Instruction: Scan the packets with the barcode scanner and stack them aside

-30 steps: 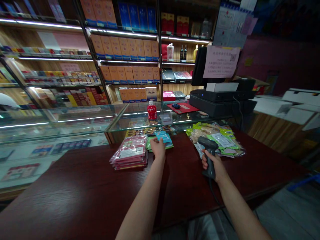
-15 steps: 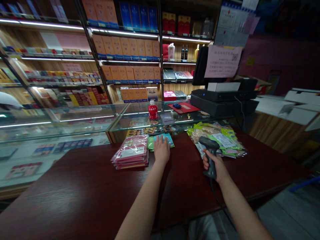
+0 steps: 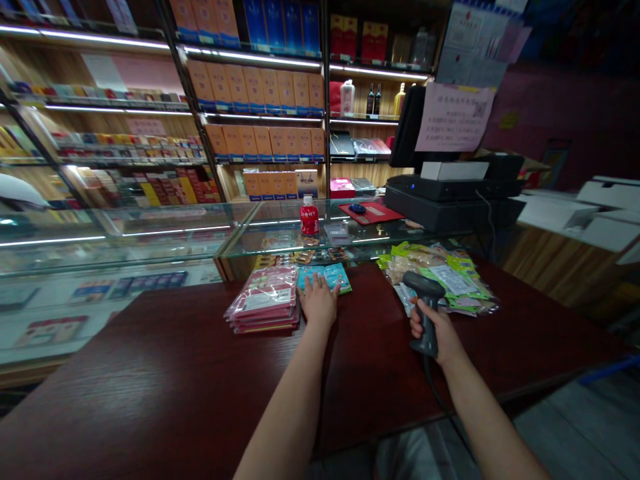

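My right hand (image 3: 438,328) is wrapped round the handle of a dark grey barcode scanner (image 3: 425,287), its cord trailing down over the table's front edge. The scanner's head is over the near left side of a heap of green and clear snack packets (image 3: 457,277). Fingers spread, my left hand (image 3: 319,300) rests on flat blue packets (image 3: 336,275) and covers part of them. Just left of that hand lies a stack of pink-red plastic packages (image 3: 265,303) with clear wrapping.
Behind the dark red table (image 3: 200,387) runs a glass display counter (image 3: 240,250). On it stand a red bottle (image 3: 309,219), a blue mouse (image 3: 357,209) on a red mat and a black register (image 3: 445,203) with a monitor. Stocked shelves rise beyond.
My left hand has moved slightly left and towards me, with its fingers spread wider. More blue packet shows, and the green one beside the stack is no longer visible. The scanner stays in my right hand.
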Available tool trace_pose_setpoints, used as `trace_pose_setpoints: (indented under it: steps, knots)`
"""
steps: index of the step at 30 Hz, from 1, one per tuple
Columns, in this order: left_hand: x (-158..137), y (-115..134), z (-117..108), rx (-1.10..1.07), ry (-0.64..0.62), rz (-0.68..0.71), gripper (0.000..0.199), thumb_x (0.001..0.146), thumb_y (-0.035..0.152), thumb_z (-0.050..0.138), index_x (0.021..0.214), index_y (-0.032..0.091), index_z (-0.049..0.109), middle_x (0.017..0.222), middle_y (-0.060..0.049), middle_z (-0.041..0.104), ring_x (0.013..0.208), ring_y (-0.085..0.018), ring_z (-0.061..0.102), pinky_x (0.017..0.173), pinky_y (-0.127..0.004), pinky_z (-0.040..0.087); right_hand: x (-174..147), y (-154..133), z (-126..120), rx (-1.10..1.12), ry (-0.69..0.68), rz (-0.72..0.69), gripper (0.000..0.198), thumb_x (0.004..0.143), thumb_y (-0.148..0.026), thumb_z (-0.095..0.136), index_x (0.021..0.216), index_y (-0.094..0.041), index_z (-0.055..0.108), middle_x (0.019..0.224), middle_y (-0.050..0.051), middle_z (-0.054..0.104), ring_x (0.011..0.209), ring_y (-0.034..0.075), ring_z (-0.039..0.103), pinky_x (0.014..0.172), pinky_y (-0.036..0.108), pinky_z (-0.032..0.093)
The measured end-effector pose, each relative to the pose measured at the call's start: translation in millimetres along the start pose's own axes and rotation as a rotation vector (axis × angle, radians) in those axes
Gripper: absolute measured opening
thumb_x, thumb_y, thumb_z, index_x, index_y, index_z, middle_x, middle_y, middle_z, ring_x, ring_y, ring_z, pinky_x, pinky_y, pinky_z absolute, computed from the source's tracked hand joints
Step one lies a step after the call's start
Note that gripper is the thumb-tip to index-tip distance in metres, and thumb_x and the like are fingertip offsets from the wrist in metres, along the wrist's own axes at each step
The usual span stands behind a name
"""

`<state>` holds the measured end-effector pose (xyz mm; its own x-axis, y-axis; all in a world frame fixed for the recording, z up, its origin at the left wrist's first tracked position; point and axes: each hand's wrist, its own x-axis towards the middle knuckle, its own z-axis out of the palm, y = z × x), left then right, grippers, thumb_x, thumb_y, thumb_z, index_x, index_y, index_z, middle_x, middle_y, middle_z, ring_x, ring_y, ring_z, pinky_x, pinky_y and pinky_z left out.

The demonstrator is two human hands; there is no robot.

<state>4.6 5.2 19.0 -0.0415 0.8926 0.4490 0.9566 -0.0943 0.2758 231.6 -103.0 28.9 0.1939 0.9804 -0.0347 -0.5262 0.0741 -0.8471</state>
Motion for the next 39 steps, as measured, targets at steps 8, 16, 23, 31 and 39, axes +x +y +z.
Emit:
trace_pose_setpoints:
  steps: [8, 16, 23, 31, 39]
  knots:
    - [-2, 5, 0, 0.042, 0.022, -0.081, 0.057, 0.090, 0.050, 0.040, 0.133, 0.013, 0.052, 0.145, -0.022, 0.040, 0.131, -0.039, 0.036, 0.104, -0.059, 0.023, 0, 1, -2, 0.025, -0.006, 0.001, 0.038, 0.062, -0.041, 0.081, 0.085, -0.019, 0.060, 0.052, -0.007, 0.050, 0.040, 0.006, 0.042, 0.035, 0.017, 0.034]
    - [-3, 10, -5, 0.082, 0.044, -0.080, 0.059, 0.089, 0.050, 0.043, 0.134, 0.012, 0.050, 0.144, -0.024, 0.039, 0.132, -0.038, 0.035, 0.105, -0.056, 0.024, 2, 2, -3, 0.041, -0.010, 0.002, 0.036, 0.063, -0.041, 0.080, 0.085, -0.020, 0.061, 0.053, -0.006, 0.051, 0.040, 0.006, 0.042, 0.034, 0.017, 0.035]
    - [-12, 38, -3, -0.069, 0.073, 0.177, 0.051, 0.089, 0.046, 0.046, 0.129, 0.016, 0.054, 0.143, -0.020, 0.042, 0.136, -0.035, 0.031, 0.110, -0.050, 0.022, -3, -10, -8, 0.097, 0.075, -0.060, 0.037, 0.061, -0.039, 0.081, 0.083, -0.019, 0.060, 0.051, -0.007, 0.051, 0.039, 0.006, 0.042, 0.034, 0.016, 0.035]
    - [-23, 100, 1, -0.148, -0.110, 0.414, 0.045, 0.090, 0.042, 0.046, 0.126, 0.017, 0.055, 0.137, -0.015, 0.048, 0.132, -0.030, 0.035, 0.108, -0.044, 0.029, -10, -21, -34, 0.144, 0.138, -0.151, 0.037, 0.060, -0.037, 0.082, 0.085, -0.018, 0.062, 0.051, -0.006, 0.052, 0.039, 0.006, 0.044, 0.034, 0.016, 0.036]
    - [-12, 161, 18, -0.331, -0.258, 0.326, 0.030, 0.086, 0.030, 0.051, 0.107, 0.017, 0.067, 0.105, -0.012, 0.064, 0.102, -0.024, 0.056, 0.092, -0.035, 0.040, -8, -15, -43, 0.198, 0.187, -0.132, 0.037, 0.059, -0.037, 0.082, 0.083, -0.018, 0.061, 0.050, -0.007, 0.051, 0.038, 0.005, 0.042, 0.034, 0.015, 0.036]
